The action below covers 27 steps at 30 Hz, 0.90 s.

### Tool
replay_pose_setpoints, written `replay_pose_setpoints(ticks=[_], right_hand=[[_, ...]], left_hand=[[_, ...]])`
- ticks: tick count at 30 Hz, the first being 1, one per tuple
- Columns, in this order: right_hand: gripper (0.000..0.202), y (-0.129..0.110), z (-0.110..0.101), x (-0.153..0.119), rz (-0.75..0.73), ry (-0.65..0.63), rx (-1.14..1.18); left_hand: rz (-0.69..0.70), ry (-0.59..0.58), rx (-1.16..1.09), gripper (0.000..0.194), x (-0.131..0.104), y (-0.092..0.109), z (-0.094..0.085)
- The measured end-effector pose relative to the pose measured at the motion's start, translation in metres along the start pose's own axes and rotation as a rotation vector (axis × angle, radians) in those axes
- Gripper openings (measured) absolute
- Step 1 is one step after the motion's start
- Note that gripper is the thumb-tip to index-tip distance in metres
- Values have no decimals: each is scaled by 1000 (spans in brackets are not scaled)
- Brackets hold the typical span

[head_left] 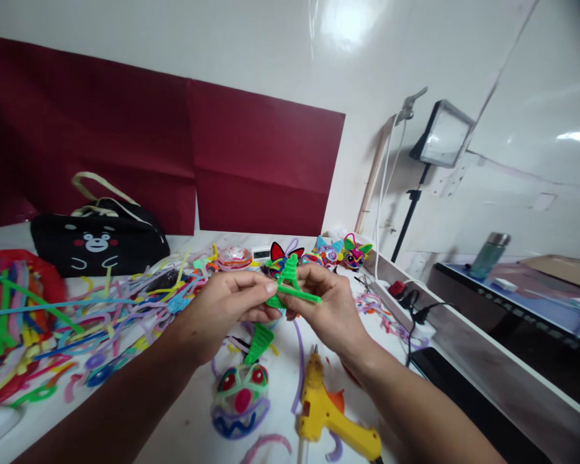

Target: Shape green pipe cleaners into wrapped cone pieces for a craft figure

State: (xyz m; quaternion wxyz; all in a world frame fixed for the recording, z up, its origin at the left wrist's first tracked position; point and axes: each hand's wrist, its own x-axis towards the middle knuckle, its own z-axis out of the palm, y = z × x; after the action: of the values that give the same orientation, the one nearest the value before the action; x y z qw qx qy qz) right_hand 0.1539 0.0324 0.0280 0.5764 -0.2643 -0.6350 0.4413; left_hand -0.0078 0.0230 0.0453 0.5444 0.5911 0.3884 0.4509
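A bright green pipe cleaner piece [298, 294], bent into a triangular shape with a straight strip, is held between both hands above the table. My left hand [222, 303] pinches its left end between thumb and fingers. From the other side my right hand [331, 312] grips it, its fingertips partly hidden behind the green fuzz. Below the hands lies a pipe cleaner face [240, 403] with red eyes, a pink nose and a blue zigzag mouth. A flat green triangle [260, 343] rests just above that face. Beneath my right hand is a yellow glue gun [319, 406], nozzle pointing away.
Loose coloured pipe cleaners [120, 322] cover the left of the table beside a red tray [53, 277]. Behind them sits a black bag [96, 241]. Finished colourful heads [355, 252] stand at the back. On the right are a power strip [423, 328] and a phone [444, 364].
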Motion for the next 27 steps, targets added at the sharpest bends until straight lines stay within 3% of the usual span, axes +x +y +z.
replay_pose_setpoints(ticks=[13,20,27], right_hand=[[25,-5,-7,5,79,-107,8],[27,-4,-9,7,90,-104,-18],[27,-3,-12,7,70,-133,-50]], left_hand=[[7,-46,-35,13,6,-5,-4],[55,-50,-18,15,10,-10,-4],[121,0,39,18,10,-13,-2]])
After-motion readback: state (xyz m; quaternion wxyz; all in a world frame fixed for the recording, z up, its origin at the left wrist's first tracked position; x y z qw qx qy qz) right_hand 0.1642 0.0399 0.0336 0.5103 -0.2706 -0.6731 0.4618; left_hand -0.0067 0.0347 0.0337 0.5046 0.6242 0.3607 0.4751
